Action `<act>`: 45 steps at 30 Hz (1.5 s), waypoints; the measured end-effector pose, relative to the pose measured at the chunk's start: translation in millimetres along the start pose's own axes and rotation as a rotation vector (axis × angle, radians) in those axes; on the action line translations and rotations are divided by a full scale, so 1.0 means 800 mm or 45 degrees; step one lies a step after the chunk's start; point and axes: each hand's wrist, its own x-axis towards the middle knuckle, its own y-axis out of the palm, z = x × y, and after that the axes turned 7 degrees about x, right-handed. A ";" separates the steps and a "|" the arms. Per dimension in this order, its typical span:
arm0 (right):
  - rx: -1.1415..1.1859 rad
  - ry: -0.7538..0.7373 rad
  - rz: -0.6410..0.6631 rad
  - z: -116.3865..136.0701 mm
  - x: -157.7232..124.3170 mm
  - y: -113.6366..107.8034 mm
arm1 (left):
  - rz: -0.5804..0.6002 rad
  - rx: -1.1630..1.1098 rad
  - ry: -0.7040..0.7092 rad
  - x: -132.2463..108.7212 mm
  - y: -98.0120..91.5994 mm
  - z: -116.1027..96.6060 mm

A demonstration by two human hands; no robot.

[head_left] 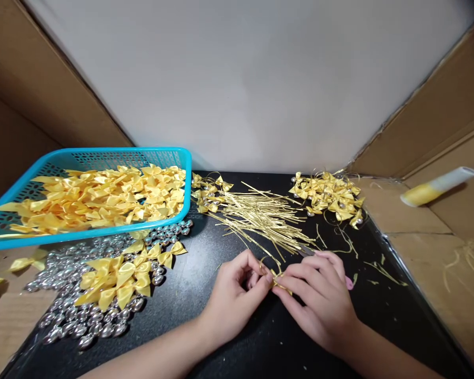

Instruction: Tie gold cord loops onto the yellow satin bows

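My left hand (239, 289) is closed in a pinch on a gold twist tie (274, 260), whose loop curves up between my hands. My right hand (319, 300) pinches a small yellow ribbon bow (286, 289) at the same spot, and the fingertips of both hands nearly meet there. Most of the bow is hidden behind the fingers. Partly covered by my right hand are scissors with pink handles (349, 283); whether its fingers hold them I cannot tell. Just beyond my hands lies a loose pile of gold twist ties (264, 216) on the black tabletop (189, 300).
On the left, a blue basket (187, 184) holds many yellow bows. Silver beads (75, 305) spread before it, with several bows (118, 279) on top. Bows with beads and ties (332, 195) are heaped at back right. A tube (438, 187) sticks out from the right cardboard wall.
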 end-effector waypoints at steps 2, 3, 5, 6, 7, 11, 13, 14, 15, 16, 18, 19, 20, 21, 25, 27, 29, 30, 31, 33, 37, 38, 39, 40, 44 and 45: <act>-0.010 0.005 -0.008 0.000 -0.001 0.001 | -0.004 0.012 0.011 0.000 0.000 0.002; -0.012 0.011 -0.006 -0.001 -0.001 0.001 | -0.005 0.018 0.017 0.000 0.000 0.003; -0.012 0.038 0.001 -0.001 0.000 0.001 | -0.005 0.023 0.027 0.000 0.000 0.004; -0.015 0.052 0.002 -0.001 0.000 0.001 | -0.005 0.023 0.030 0.000 0.000 0.005; -0.022 0.062 0.002 -0.001 0.000 0.001 | -0.004 0.024 0.032 0.000 0.000 0.005; -0.072 0.054 -0.004 -0.001 0.000 0.002 | -0.006 0.043 0.035 0.000 0.000 0.003; -0.091 0.050 -0.009 -0.002 -0.002 0.002 | -0.008 0.047 0.032 0.001 0.000 0.001; -0.096 0.053 -0.006 -0.002 -0.002 0.002 | -0.008 0.047 0.027 0.001 0.000 0.000; -0.099 0.058 0.003 -0.002 -0.003 0.002 | -0.009 0.047 0.021 0.002 0.000 0.000; -0.098 0.061 0.012 -0.002 -0.003 0.002 | -0.010 0.048 0.015 0.002 0.000 -0.001; -0.090 0.065 0.024 -0.001 -0.003 0.002 | -0.020 0.049 0.008 0.002 0.001 -0.003; -0.085 0.063 0.026 -0.001 -0.003 0.002 | -0.025 0.049 0.008 0.002 0.001 -0.003; -0.079 0.061 0.029 -0.001 -0.002 0.002 | -0.029 0.049 0.009 0.002 0.001 -0.004; -0.075 0.060 0.031 0.000 -0.002 0.002 | -0.032 0.049 0.007 0.002 0.001 -0.004; -0.059 0.065 0.052 0.000 0.000 0.002 | -0.034 0.042 -0.015 0.002 0.001 -0.005; -0.031 0.065 0.062 0.001 0.001 0.001 | -0.043 0.024 -0.025 0.003 0.001 -0.005; 0.014 0.054 0.067 0.002 0.003 -0.001 | -0.052 0.001 -0.033 0.003 0.001 -0.004; 0.041 0.045 0.072 0.003 0.004 -0.002 | -0.055 -0.007 -0.037 0.003 0.002 -0.004; 0.074 0.033 0.084 0.004 0.004 -0.003 | -0.058 -0.011 -0.042 0.003 0.002 -0.005; 0.144 0.003 0.123 0.005 0.004 -0.006 | -0.059 -0.010 -0.049 0.003 0.002 -0.006; 0.233 -0.067 0.170 0.006 0.001 -0.010 | -0.063 -0.009 -0.052 0.003 0.001 -0.007; 0.238 -0.090 0.175 0.006 0.001 -0.011 | -0.066 -0.011 -0.052 0.003 0.001 -0.007; 0.239 -0.114 0.180 0.007 0.001 -0.012 | -0.070 -0.011 -0.051 0.003 0.001 -0.007; 0.234 -0.133 0.182 0.008 0.001 -0.013 | -0.073 -0.008 -0.052 0.003 0.001 -0.007; 0.219 -0.167 0.178 0.009 0.003 -0.014 | -0.079 0.013 -0.047 0.002 0.002 -0.006; 0.234 -0.155 0.181 0.009 0.003 -0.014 | -0.080 0.016 -0.045 0.002 0.002 -0.005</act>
